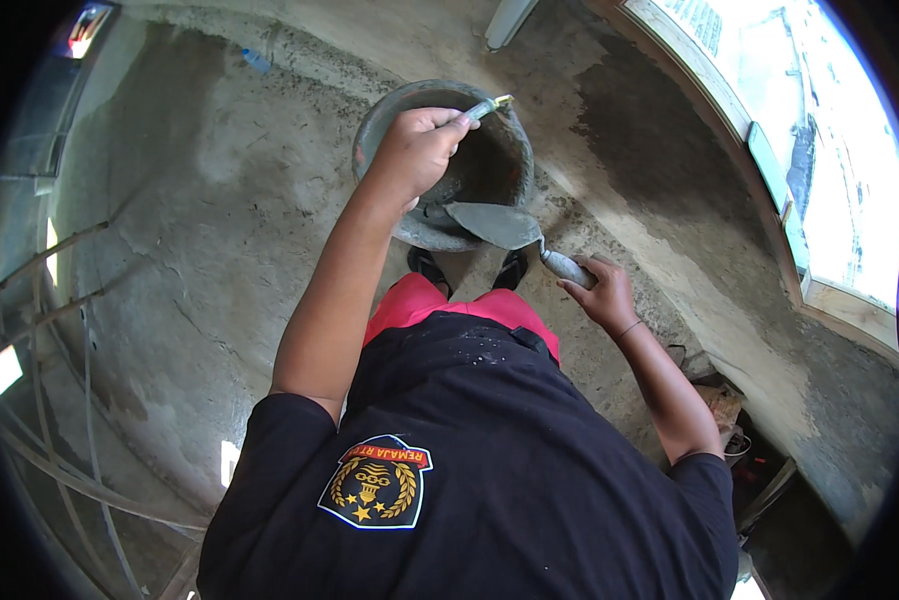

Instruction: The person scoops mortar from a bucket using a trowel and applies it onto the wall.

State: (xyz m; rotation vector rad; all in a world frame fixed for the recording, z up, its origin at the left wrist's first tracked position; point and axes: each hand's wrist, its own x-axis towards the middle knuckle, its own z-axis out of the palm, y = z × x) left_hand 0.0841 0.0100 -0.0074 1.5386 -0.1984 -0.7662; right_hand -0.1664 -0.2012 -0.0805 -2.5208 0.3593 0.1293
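My left hand (424,150) is closed round a small tool (483,107) with a pale grey-green handle and a yellowish end, held over the far part of a large mortar-stained bucket (495,160). My right hand (599,295) grips the cement-crusted handle of a pointed trowel (496,225), whose grey blade lies level over the near right rim of the bucket. Some dark material is in the bucket, partly hidden by my left hand and the blade. My sandalled feet stand just before the bucket.
A bright framed window opening (719,90) spans the upper right. Thin poles (44,255) cross at the left. A blue plastic bottle (256,61) lies beyond on the concrete. A pale pipe (506,22) stands at the top. Clutter (729,410) sits by my right arm.
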